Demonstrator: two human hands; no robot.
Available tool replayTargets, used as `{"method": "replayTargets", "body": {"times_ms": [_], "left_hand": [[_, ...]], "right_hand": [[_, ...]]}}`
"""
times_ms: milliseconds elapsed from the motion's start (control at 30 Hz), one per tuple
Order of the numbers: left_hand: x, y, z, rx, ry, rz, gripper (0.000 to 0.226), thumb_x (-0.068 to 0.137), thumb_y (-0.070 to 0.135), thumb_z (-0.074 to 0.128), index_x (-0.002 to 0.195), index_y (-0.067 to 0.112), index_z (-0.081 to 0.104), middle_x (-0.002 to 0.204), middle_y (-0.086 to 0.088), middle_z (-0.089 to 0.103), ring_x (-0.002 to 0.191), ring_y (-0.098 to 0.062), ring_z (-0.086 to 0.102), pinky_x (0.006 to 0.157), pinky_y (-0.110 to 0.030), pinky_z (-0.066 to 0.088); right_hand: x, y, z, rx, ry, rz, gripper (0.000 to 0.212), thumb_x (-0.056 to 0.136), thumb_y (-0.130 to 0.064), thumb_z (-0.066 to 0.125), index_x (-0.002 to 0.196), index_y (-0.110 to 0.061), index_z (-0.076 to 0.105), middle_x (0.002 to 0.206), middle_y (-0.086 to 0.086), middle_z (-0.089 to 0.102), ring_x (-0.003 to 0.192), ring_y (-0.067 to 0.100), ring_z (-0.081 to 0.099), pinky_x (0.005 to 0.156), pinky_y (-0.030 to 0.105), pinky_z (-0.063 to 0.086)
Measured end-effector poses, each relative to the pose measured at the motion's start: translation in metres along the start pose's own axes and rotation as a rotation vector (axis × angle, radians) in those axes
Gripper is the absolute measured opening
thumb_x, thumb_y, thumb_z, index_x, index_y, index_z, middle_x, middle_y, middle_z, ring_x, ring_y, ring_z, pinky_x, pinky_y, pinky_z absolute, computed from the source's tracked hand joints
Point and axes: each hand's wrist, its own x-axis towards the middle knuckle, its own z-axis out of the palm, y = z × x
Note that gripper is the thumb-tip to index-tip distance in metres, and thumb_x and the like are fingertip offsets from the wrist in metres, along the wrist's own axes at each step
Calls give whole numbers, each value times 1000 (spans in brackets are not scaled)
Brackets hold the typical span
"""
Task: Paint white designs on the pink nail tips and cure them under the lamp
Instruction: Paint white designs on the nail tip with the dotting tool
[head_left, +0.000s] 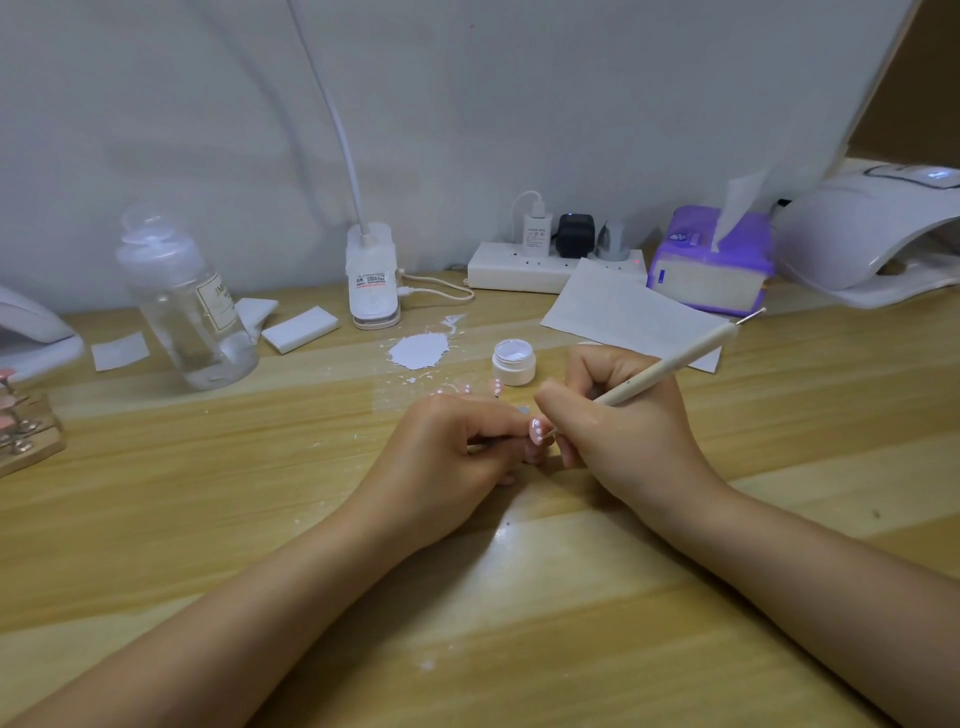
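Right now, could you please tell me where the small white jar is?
In the head view, the small white jar stands open on the table, centre, just beyond the right hand and right of the white paint splotch.

Near desk (467, 597) open; jar (513, 362), bottle (187, 312), tissue box (711, 265) crowd far edge.

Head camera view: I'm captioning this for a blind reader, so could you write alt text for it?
A person's right hand holds a dotting tool to a pink nail tip with white dots, held by the left hand over a wooden table. Behind sit an open white gel pot, a white paint smear and, at far right, a curing lamp.
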Motion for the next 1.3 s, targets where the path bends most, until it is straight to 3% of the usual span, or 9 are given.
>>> {"method": "replayTargets", "body": {"times_ms": [400, 533, 1133, 1300], "left_hand": [[0, 1, 0, -21, 7, -2, 14, 85, -3, 59, 78, -1, 70, 72, -13, 66, 67, -24, 60, 59, -24, 52], [0, 1, 0, -1, 4, 8, 13, 85, -3, 59, 78, -1, 70, 72, -13, 66, 67, -25, 60, 60, -31, 52], [0, 1, 0, 8, 5, 5, 14, 84, -4, 59, 79, 1, 71, 72, -12, 67, 65, -23, 60, 61, -31, 51], [0, 2, 0, -6, 12, 1, 14, 84, -4, 60, 80, 2, 72, 72, -9, 68, 62, -16, 59, 58, -21, 51]], "right_hand": [[1, 2, 0, 27, 11, 14, 46, 69, 7, 53, 37, -19, 33, 29, -4, 43, 33, 11, 47, 38, 12, 37], [0, 1, 0, 16, 3, 7, 42, 70, 8, 53, 40, -14, 33, 28, -4, 41, 29, 5, 43, 37, 11, 35], [1, 1, 0, 12, 1, 16, 39, 71, 7, 53, 42, -11, 33, 28, -4, 42, 29, 3, 42, 37, 10, 34], [1, 1, 0, 8, 6, 19, 41, 72, 10, 52, 42, -11, 32, 28, -6, 42, 27, 2, 41, 36, 9, 32]]}}
